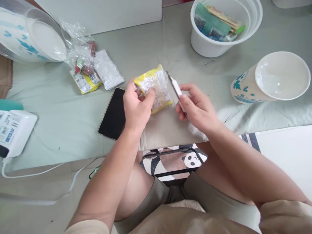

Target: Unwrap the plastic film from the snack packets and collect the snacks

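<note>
My left hand (138, 105) grips a yellow-and-white packet (159, 89) wrapped in clear plastic, its thumb pressed on the front. In my right hand (197, 105) is a slim white utility knife (177, 90), its dark blade end pointing up and away from me beside the packet's right edge. I cannot tell whether the blade touches the plastic. Partly behind my left wrist, a black phone (111, 113) lies flat on the cloth.
Several plastic-wrapped packets (108, 70) lie at the left, by paper cups (26, 39) in a clear sleeve. A white tub (207, 45) of packets stands at the back right. Nearer stands a paper cup (246, 86) with clear plastic inside. A white device (18, 133) with a cable sits far left.
</note>
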`<state>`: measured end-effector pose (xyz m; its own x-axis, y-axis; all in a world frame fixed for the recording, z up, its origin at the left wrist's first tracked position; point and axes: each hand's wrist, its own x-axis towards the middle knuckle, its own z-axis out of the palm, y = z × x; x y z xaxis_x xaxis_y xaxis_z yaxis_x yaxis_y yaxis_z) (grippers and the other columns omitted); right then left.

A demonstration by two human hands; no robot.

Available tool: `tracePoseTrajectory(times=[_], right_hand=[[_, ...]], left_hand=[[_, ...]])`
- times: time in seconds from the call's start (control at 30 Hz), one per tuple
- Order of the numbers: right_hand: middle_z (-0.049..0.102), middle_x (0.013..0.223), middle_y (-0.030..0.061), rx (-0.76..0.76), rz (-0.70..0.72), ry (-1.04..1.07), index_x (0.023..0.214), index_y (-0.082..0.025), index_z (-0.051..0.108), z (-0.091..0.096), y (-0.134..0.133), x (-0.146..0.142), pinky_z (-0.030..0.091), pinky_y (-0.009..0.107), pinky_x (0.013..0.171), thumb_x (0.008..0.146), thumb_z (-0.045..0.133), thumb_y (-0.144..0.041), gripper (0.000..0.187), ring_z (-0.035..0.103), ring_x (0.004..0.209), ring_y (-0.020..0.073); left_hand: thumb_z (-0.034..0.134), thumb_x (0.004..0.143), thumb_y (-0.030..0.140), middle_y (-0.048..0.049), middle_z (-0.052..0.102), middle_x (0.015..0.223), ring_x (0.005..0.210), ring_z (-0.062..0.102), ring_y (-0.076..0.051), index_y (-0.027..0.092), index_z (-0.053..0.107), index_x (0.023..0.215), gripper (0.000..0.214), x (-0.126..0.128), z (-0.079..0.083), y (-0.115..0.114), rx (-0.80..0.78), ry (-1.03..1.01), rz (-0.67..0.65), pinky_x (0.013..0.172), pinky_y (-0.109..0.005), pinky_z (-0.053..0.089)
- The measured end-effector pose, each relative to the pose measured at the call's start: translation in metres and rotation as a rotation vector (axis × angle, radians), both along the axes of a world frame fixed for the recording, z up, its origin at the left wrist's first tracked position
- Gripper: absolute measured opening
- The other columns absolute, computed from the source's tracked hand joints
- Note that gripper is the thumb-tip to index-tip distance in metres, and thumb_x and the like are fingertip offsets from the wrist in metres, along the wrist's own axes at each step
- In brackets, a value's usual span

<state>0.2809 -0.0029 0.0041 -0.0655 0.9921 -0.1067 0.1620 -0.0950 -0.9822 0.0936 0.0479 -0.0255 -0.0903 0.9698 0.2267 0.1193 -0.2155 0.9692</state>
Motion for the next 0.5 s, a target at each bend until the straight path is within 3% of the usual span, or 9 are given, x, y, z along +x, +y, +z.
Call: tracePoseTrajectory(times=[0.1, 0.23, 0.5], right_hand=[[0.059, 0.065, -0.0052, -0.143, 0.031, 0.167, 0.106, -0.024, 0.059, 0.005, -0.004, -0.014, 0.042, 0.023, 0.047, 0.086, 0.066, -0.079, 0.059, 0.053, 0.047, 0.0088], [0.063, 0.065, -0.0042, -0.288, -0.031, 0.215, 0.091, -0.022, 0.054, 0.01, -0.003, -0.016, 0.041, 0.019, 0.042, 0.08, 0.078, -0.071, 0.056, 0.054, 0.047, 0.0075], [0.064, 0.061, -0.0044, -0.379, -0.045, 0.057, 0.087, -0.021, 0.056, 0.017, -0.005, -0.017, 0.041, 0.019, 0.042, 0.089, 0.078, -0.041, 0.029, 0.055, 0.046, 0.0082]], left_hand=[[0.079, 0.089, 0.042, -0.0017, 0.07, 0.095, 0.084, 0.072, -0.018, 0.024, 0.063, 0.103, 0.028, 0.009, -0.003, -0.002, -0.004, -0.03, -0.038, 0.081, -0.033, 0.061], [0.08, 0.088, 0.046, -0.0017, 0.071, 0.098, 0.088, 0.072, -0.018, 0.024, 0.062, 0.105, 0.033, 0.013, 0.003, -0.007, -0.061, -0.114, -0.071, 0.08, -0.03, 0.059], [0.081, 0.085, 0.056, -0.0032, 0.068, 0.107, 0.123, 0.066, -0.026, 0.026, 0.058, 0.108, 0.044, 0.007, 0.016, 0.0, -0.107, -0.197, 0.046, 0.097, -0.036, 0.056]])
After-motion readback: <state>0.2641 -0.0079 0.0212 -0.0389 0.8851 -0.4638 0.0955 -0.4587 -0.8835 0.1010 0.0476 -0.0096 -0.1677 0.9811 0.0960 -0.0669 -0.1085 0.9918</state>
